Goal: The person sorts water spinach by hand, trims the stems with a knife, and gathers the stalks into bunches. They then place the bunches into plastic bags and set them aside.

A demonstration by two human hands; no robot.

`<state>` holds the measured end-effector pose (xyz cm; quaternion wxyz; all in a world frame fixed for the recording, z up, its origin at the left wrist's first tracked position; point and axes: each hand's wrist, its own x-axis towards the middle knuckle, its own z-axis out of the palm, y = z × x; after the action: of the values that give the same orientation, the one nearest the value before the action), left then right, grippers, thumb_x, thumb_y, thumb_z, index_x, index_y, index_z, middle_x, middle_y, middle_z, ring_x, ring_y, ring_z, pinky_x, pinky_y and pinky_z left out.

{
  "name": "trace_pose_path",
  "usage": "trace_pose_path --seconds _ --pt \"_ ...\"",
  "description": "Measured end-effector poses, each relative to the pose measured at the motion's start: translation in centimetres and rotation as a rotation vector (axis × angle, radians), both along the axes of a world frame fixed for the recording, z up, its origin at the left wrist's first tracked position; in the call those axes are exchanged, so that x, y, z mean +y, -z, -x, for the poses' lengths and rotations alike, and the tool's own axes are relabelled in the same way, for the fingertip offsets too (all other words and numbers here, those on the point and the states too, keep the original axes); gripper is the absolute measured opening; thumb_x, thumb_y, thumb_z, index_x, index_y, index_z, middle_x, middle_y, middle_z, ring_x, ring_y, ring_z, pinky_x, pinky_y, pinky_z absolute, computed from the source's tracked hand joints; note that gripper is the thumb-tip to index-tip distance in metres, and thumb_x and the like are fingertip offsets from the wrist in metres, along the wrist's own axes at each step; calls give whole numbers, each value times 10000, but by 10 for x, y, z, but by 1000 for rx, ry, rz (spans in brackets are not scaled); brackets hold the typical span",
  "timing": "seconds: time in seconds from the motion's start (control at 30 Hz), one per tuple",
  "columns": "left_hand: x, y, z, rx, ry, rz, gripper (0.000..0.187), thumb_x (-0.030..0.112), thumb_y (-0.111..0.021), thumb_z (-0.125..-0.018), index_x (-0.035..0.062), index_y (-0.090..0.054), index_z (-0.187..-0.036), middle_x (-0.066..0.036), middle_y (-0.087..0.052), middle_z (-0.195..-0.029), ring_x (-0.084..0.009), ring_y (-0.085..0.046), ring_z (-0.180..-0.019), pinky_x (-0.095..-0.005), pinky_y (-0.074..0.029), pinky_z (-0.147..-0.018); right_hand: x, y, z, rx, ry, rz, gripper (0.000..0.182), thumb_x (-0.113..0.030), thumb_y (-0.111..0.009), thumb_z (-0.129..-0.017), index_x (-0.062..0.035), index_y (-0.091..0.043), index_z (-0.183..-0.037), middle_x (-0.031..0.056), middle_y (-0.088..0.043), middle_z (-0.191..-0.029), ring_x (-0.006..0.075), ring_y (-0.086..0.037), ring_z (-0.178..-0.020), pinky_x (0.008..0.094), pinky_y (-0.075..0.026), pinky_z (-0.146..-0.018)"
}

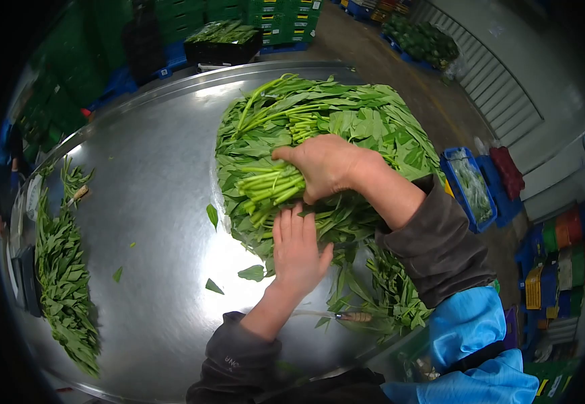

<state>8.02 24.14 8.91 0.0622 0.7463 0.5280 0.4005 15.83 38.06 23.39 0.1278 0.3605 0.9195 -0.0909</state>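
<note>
My right hand [336, 165] is wrapped round a bunch of water spinach [272, 185], its cut pale-green stems pointing left. Just below, my left hand [298, 252] lies with fingers stretched out, the tips touching the underside of that bunch. Both hands are over a large heap of the same leafy greens [386, 121], which rests on clear plastic on the metal table [151, 195]. Another set of cut stems [302, 124] shows at the top of the heap. A knife with a wooden handle [354, 316] lies near my left forearm, its blade partly visible.
A long pile of greens [63, 283] lies along the table's left side, with another wooden-handled knife [79, 194] at its top. Loose stalks [400, 289] lie at the lower right. Green crates [282, 20] and a black box of greens [224, 40] stand beyond the far rim.
</note>
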Motion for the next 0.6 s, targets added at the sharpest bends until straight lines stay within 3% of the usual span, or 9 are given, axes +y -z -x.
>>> trace_pose_path --seconds 0.17,0.27,0.33,0.5,0.6 --pt "-5 13 2 5 49 14 779 177 -757 -691 -83 -356 -1306 -304 -364 -1330 -475 -337 -1243 -564 -270 -1048 -4 14 5 -80 -65 7 674 -229 -760 -606 -62 -559 -1226 179 -678 -857 338 -660 -855 419 -514 -755" --pt "-2 8 6 -15 65 -8 760 171 -751 -690 -78 -372 -1300 -293 -362 -1338 -471 -336 -1245 -557 -274 -1048 -8 7 -5 17 76 -77 624 -209 -756 -612 -50 -564 -1183 199 -666 -853 352 -653 -854 435 -506 -733" --pt "-2 5 3 -16 46 -28 753 177 -751 -688 -75 -382 -1294 -286 -364 -1337 -465 -331 -1253 -555 -271 -1053 -3 3 -18 337 106 -92 573 -190 -755 -617 -8 -559 -1124 219 -648 -830 375 -642 -842 451 -497 -722" --pt "2 -10 6 18 -16 -146 730 203 -750 -689 -69 -410 -1276 -267 -372 -1329 -444 -315 -1278 -568 -250 -1065 -6 5 -17 294 96 -8 613 -184 -759 -609 60 -533 -1124 235 -639 -836 387 -634 -839 445 -493 -753" --pt "1 -12 9 96 -93 -19 743 261 -747 -708 -74 -407 -1277 -265 -393 -1307 -434 -315 -1284 -600 -203 -1073 -8 0 -14 304 148 -31 631 -183 -761 -613 56 -526 -1148 253 -648 -921 372 -641 -888 431 -495 -784"
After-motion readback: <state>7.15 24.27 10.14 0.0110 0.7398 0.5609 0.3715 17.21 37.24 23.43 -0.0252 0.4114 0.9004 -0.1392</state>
